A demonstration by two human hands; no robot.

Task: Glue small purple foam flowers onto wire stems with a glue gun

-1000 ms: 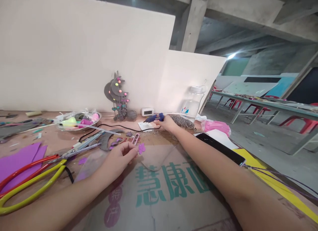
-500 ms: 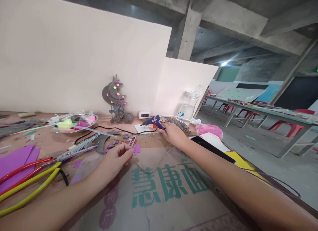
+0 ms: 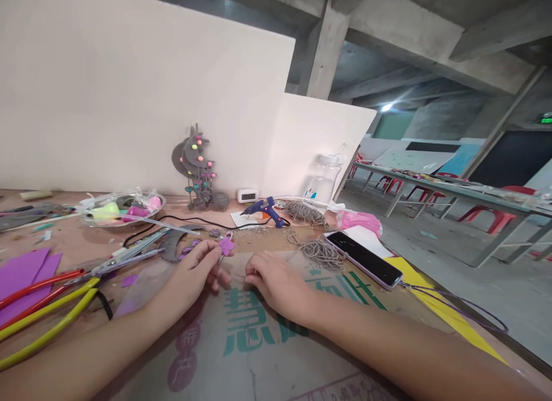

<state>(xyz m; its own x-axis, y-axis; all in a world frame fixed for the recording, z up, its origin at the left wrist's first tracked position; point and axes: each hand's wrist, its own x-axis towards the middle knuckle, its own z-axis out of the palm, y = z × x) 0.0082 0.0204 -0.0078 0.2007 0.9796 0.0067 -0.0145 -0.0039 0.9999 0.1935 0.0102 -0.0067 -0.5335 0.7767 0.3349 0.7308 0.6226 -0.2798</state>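
My left hand point(image 3: 200, 267) pinches a small purple felt flower point(image 3: 226, 246) between thumb and fingertips, above the printed plastic sheet point(image 3: 215, 355). A short distance to its right, my right hand point(image 3: 276, 283) is closed, thumb against curled fingers. A faint thin strand seems to show near its fingertips; whatever they hold is too small to make out. The blue glue gun point(image 3: 264, 208) lies beyond both hands with its nozzle toward the left, resting by a white paper piece point(image 3: 244, 219). Behind my left hand are a grey felt crescent point(image 3: 175, 243) and small purple felt bits point(image 3: 188, 249).
Red- and yellow-handled scissors point(image 3: 86, 283) and purple felt sheets point(image 3: 26, 274) lie left. A bowl of pompoms point(image 3: 125, 214), decorated grey felt moon point(image 3: 194, 159) and timer point(image 3: 247, 195) stand behind. Grey cord point(image 3: 321, 253), a phone point(image 3: 366, 258) and bottle point(image 3: 323, 177) are right.
My right hand has let go of the glue gun and come back toward me, beside my left hand. The flower in my left hand has shifted slightly left and up.
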